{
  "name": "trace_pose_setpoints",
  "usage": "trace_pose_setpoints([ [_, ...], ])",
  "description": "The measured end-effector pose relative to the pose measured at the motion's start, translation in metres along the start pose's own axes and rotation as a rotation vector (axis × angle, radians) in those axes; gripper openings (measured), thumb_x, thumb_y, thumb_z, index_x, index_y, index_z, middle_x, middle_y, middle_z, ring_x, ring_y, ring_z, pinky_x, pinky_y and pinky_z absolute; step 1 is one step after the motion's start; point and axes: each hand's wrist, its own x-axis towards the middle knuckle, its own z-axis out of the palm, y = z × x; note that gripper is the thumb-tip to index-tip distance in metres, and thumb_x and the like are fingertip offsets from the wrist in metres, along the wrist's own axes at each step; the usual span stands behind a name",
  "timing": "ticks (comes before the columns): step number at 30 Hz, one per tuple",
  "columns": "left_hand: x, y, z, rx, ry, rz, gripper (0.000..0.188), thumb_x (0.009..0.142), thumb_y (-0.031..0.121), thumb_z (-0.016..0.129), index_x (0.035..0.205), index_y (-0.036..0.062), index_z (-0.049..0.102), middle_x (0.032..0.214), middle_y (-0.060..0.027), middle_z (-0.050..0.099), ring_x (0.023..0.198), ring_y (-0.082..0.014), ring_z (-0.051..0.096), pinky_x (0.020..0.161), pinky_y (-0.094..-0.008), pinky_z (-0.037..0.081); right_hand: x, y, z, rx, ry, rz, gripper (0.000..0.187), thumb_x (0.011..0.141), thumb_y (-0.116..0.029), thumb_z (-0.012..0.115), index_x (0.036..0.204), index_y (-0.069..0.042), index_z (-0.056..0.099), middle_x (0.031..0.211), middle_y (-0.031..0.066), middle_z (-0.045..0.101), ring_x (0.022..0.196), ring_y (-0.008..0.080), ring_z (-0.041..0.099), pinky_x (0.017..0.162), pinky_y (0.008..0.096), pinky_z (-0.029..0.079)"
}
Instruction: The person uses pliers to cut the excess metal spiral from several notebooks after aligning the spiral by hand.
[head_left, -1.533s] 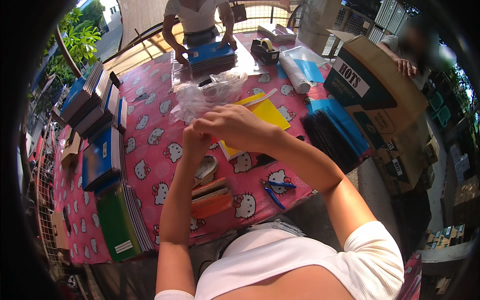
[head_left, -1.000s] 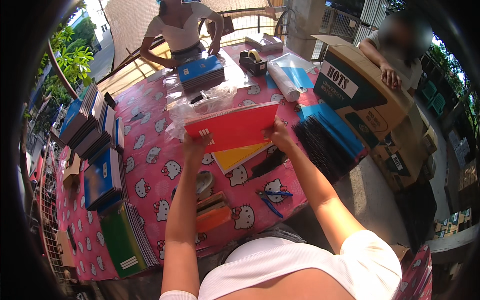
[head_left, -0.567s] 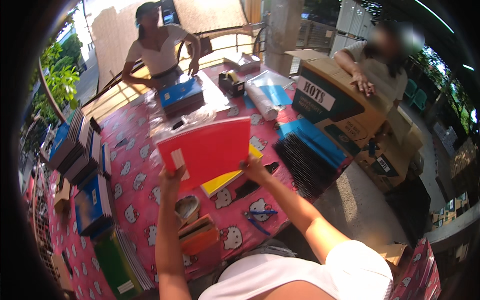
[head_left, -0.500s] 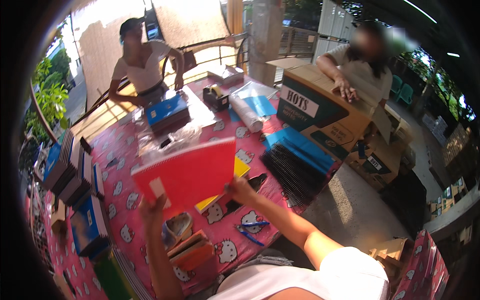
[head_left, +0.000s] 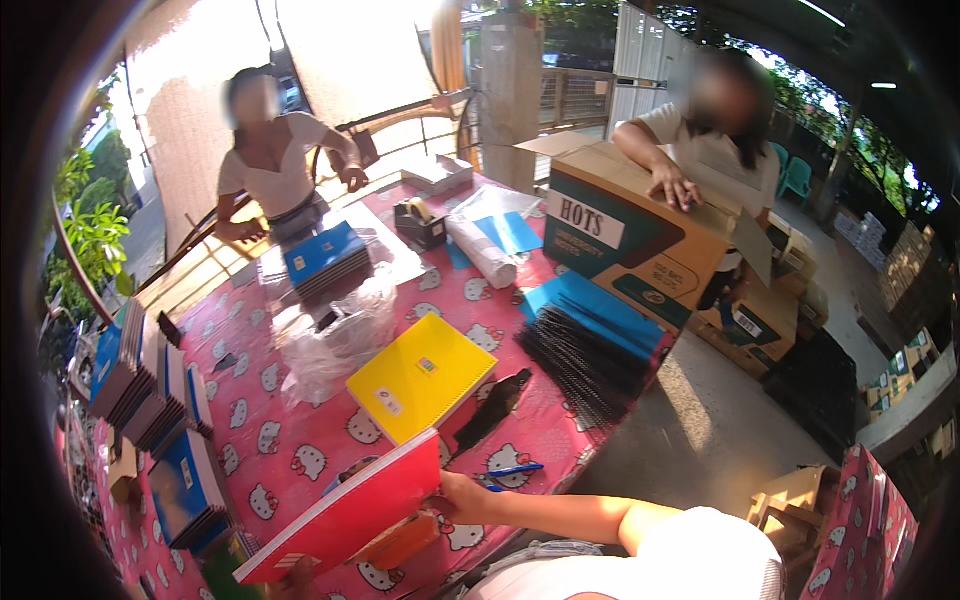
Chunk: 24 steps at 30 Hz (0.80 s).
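Observation:
A red spiral notebook is tilted above the near edge of the table, with both my hands on it. My right hand grips its right edge. At the lower left corner my left hand shows only in part, closed on the notebook. Beyond it a yellow spiral notebook lies flat, with a crumpled black piece beside it. Blue pens lie right of my right hand. An orange pouch-like item is partly hidden under the red notebook.
Blue notebook stacks line the left side. Clear plastic, a tape dispenser and a plastic roll lie farther back. Black binding coils rest on blue covers at right. Two people stand across the table, one leaning on a large carton.
The red notebook has come down and toward me, tilting, with both hands still on it. The yellow notebook beneath is now uncovered.

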Motion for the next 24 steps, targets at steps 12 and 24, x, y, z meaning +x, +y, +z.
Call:
trace_pose_setpoints([
  [12,-0.001,0.088,0.06,-0.072,0.23,0.016,0.076,0.074,0.002,0.073,0.14,0.0005,0.035,0.137,-0.0168,0.044,0.117,-0.0236,0.05,0.101,-0.0402,0.038,-0.027,0.051,-0.002,-0.384,-0.075,0.093,0.042,0.073,0.001,0.067,0.111,-0.003,0.049,0.096,0.0156,0.061,0.091,0.0341,0.061,0.079,0.04,0.047],
  [24,0.006,0.151,0.138,0.683,-0.497,0.399,0.032,0.089,0.018,0.062,0.12,0.0098,0.058,0.092,-0.009,0.067,0.081,-0.0264,0.063,0.083,-0.0392,0.048,-0.022,0.048,-0.069,-0.881,-0.142,-0.035,0.023,0.072,-0.02,0.07,0.087,-0.003,0.064,0.111,0.0139,0.062,0.101,0.0338,0.058,0.087,0.042,0.047],
])
